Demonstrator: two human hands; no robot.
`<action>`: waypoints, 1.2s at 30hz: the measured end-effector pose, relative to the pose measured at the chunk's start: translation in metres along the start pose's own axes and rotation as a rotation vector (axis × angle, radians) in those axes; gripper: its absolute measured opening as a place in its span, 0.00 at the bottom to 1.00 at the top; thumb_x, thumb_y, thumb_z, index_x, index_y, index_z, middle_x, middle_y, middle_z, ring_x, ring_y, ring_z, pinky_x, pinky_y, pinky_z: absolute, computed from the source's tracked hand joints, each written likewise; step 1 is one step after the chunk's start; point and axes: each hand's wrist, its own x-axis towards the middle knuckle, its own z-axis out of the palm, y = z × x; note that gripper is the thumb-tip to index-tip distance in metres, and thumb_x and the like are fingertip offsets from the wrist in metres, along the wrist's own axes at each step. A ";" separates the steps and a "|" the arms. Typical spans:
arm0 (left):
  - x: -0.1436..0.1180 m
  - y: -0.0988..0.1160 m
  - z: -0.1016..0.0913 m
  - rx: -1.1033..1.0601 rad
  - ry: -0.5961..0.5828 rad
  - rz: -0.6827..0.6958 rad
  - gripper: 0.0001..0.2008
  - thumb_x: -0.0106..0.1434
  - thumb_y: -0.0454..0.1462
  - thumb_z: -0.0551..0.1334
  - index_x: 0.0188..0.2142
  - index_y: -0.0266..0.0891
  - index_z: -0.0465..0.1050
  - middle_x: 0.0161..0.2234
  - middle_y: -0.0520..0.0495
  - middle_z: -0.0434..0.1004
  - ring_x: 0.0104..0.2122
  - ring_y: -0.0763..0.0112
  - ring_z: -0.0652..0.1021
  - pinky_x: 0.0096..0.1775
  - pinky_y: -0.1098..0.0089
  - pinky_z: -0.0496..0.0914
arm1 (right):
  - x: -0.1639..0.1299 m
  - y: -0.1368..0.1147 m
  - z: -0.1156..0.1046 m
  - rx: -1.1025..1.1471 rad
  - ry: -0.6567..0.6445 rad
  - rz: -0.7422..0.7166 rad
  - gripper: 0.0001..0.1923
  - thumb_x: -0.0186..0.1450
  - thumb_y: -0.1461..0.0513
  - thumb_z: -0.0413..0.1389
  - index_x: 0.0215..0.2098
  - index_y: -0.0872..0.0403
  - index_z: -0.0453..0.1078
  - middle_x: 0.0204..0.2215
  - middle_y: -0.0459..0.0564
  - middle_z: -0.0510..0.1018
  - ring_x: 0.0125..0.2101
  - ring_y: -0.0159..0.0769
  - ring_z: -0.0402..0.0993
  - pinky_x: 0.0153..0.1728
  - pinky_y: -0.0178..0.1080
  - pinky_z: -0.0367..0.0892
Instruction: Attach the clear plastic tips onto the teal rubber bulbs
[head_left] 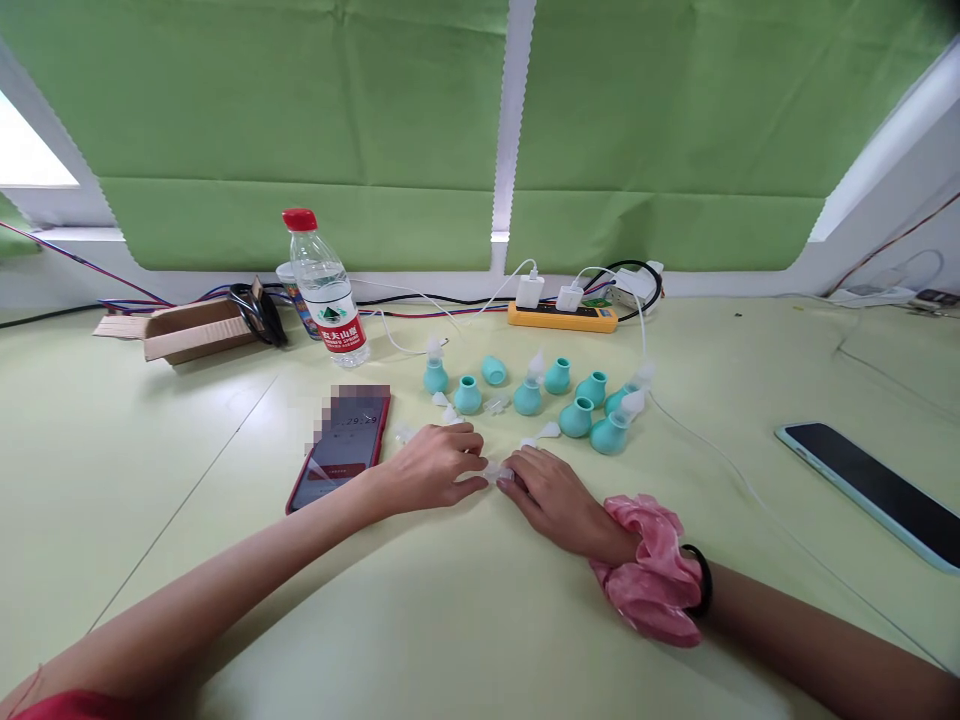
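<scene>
Between my hands lies a small clear plastic piece (pixel 496 473), close above the table. My right hand (pixel 559 497) pinches its right end with closed fingers. The thumb and forefinger of my left hand (pixel 439 466) meet its left end; the exact contact is hard to make out. Just beyond are several teal squeeze bulbs (pixel 576 418) with open necks, one bulb (pixel 494 370) tipped on its side. Some carry a whitish nozzle, like the bulb (pixel 608 434) at the right. Loose white tips (pixel 550 430) and another clear piece (pixel 496 404) lie among them.
A phone (pixel 341 450) lies by my left forearm, another phone (pixel 874 490) at far right. Behind stand a water bottle (pixel 330 300), a paper cup (pixel 304 310) and an open cardboard box (pixel 199 330). A yellow power strip (pixel 562 317) with chargers sits near the wall; a white cable (pixel 720 455) crosses the right side.
</scene>
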 end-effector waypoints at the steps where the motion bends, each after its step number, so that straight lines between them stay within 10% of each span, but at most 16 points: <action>1: 0.000 0.001 0.002 0.005 0.003 0.002 0.09 0.57 0.36 0.55 0.27 0.35 0.71 0.25 0.47 0.68 0.28 0.72 0.69 0.27 0.73 0.61 | 0.000 0.000 0.000 -0.002 0.001 -0.002 0.10 0.64 0.61 0.42 0.28 0.56 0.60 0.26 0.49 0.68 0.29 0.35 0.62 0.31 0.38 0.58; 21: 0.003 0.011 0.005 -0.288 0.024 -0.185 0.06 0.52 0.36 0.58 0.27 0.35 0.69 0.23 0.49 0.68 0.25 0.74 0.68 0.27 0.74 0.62 | -0.001 -0.002 -0.002 0.014 0.003 -0.047 0.10 0.64 0.61 0.42 0.28 0.56 0.60 0.27 0.50 0.68 0.30 0.36 0.61 0.31 0.38 0.58; 31: 0.007 -0.001 0.003 -1.260 -0.108 -0.542 0.14 0.49 0.43 0.63 0.28 0.31 0.71 0.22 0.48 0.72 0.21 0.76 0.71 0.26 0.74 0.67 | -0.004 -0.003 -0.005 0.170 0.124 -0.138 0.06 0.63 0.62 0.45 0.37 0.56 0.59 0.30 0.51 0.70 0.31 0.36 0.62 0.34 0.39 0.60; 36: 0.007 0.008 0.014 -1.437 0.018 -0.650 0.12 0.45 0.40 0.66 0.24 0.30 0.71 0.20 0.48 0.72 0.20 0.77 0.70 0.25 0.75 0.66 | -0.004 -0.003 -0.006 0.211 0.161 -0.125 0.05 0.62 0.62 0.46 0.34 0.56 0.61 0.28 0.50 0.70 0.30 0.35 0.63 0.32 0.38 0.61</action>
